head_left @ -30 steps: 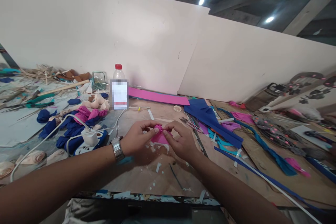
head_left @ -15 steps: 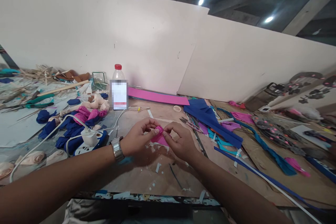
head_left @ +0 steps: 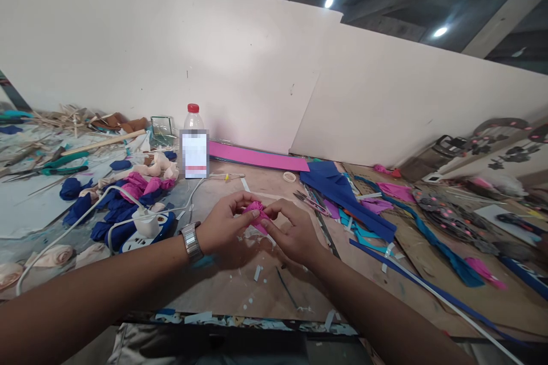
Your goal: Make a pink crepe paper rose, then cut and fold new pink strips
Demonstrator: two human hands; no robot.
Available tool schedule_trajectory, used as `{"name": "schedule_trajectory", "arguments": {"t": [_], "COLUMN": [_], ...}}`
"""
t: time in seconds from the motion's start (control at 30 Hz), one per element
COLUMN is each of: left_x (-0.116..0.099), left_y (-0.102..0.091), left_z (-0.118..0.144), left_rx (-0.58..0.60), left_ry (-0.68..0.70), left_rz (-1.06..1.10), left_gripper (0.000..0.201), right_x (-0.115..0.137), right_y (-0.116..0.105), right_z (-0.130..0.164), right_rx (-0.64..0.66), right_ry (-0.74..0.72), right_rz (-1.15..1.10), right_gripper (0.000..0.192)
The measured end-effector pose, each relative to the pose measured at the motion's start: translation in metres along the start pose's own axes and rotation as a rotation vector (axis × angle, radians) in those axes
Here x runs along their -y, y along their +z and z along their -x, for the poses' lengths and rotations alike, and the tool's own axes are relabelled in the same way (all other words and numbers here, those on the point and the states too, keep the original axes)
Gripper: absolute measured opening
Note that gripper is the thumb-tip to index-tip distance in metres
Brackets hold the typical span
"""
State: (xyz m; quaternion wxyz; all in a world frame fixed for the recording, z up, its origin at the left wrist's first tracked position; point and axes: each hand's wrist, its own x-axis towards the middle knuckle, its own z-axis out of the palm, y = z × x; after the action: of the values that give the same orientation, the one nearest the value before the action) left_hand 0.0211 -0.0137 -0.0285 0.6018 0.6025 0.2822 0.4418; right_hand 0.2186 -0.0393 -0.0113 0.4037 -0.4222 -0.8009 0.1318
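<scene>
A small pink paper flower [head_left: 256, 209], gathered into folds, is held over the brown-covered table between my two hands. My left hand [head_left: 229, 219], with a metal watch at its wrist, pinches the flower with the thumb across its front. On the other side, the thumb and fingers of my right hand [head_left: 293, 231] close on its right edge. A short flap of the pink paper hangs below the folds. Beyond my right hand lie snips [head_left: 312, 203] and a roll of tape [head_left: 289, 177].
Left of my hands are a power strip [head_left: 149, 234] with white cables, and blue and pink rolled flowers [head_left: 137, 185]. A red-capped bottle [head_left: 194, 118] stands behind a blurred-out upright screen [head_left: 196, 154]. Blue paper strips [head_left: 346, 199] and a long pink strip [head_left: 257, 155] lie farther back.
The pink paper has been turned and gathered between my fingers, so less of its loose flap shows below. My right fingers have shifted slightly; the things on the table stay put.
</scene>
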Motion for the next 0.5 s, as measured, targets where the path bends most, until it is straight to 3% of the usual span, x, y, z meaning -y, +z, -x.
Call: {"name": "schedule_trajectory", "arguments": {"t": [0.17, 0.5], "left_x": [-0.0021, -0.0074], "left_y": [0.0012, 0.0008], "left_z": [-0.0003, 0.0008], "left_rx": [-0.006, 0.037], "left_ry": [-0.015, 0.022], "left_rz": [0.065, -0.021], "left_gripper": [0.039, 0.036], "right_x": [-0.0001, -0.0009], "right_y": [-0.0015, -0.0016], "right_z": [-0.0002, -0.0018], "right_rx": [-0.014, -0.029], "right_ry": [-0.007, -0.014], "right_rz": [0.004, -0.018], "right_gripper": [0.014, 0.012]}}
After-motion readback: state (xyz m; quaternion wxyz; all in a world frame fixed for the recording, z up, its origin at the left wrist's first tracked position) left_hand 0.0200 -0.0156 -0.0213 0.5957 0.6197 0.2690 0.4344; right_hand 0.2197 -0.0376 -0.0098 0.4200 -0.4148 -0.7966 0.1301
